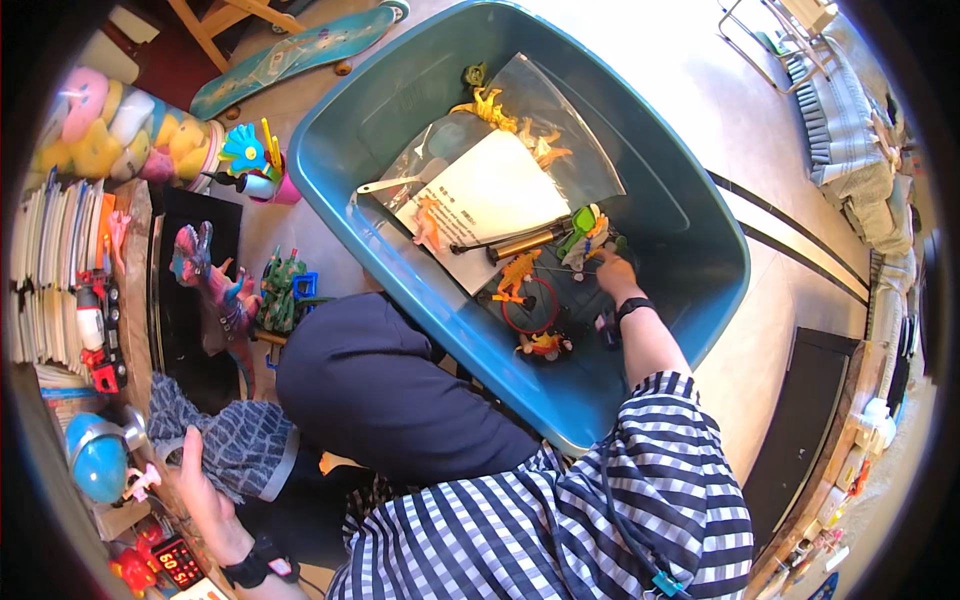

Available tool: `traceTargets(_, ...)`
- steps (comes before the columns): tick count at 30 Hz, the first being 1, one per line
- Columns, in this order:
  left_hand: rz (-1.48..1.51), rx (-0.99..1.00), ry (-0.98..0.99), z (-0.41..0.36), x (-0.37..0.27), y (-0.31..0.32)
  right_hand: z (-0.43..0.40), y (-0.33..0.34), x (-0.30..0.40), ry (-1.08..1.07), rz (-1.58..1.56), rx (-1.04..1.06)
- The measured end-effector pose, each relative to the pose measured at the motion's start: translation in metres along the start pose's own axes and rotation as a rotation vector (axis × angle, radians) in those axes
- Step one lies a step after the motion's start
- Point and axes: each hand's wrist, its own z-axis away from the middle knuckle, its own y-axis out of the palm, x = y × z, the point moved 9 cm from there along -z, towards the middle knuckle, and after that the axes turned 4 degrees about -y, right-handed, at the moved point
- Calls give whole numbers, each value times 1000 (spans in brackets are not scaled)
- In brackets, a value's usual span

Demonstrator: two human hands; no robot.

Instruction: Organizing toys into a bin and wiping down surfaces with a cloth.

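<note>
My right hand [616, 276] reaches into a blue plastic tub [420, 330], its fingertips against a small multicoloured toy [589, 244]; whether they grip it is hard to tell. Beside that lie a green plastic toy [577, 225] and a gold cylinder with a black end [525, 246]. An orange toy dinosaur [517, 271], a red ring [556, 311], a printed white sheet [495, 202], a clear plastic bag [577, 120], a white spoon [390, 184] and yellow toy animals [491, 109] are also inside. My left hand [202, 491], thumb raised, is beside a grey patterned cloth [232, 442]; its fingers are partly hidden.
At left stand a toy dinosaur [217, 289], a camouflage toy vehicle [283, 289] and a shelf with books [56, 277] and a red-and-white toy truck [97, 330]. A skateboard [300, 56] lies behind the tub. A dark panel [802, 427] stands at right.
</note>
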Motion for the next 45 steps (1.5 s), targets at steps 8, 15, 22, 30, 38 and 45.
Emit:
traceTargets(8,-218,-67,246,-1,-12,3,-7,46,61,-98,-14,14)
traceTargets(15,-121,-63,119,13,-3,30,8,45,45,5,238,199)
traceTargets(22,-145,-39,107,3,5,32,-14,-32,15,-148,178,116)
traceTargets(30,10,-30,11,-18,26,-8,25,-153,30,46,23,-501)
traceTargets(38,-45,-15,82,-30,27,-13,41,-160,-11,99,61,-613)
traceTargets(45,-15,-5,-15,-41,35,2,50,11,75,-382,45,373)
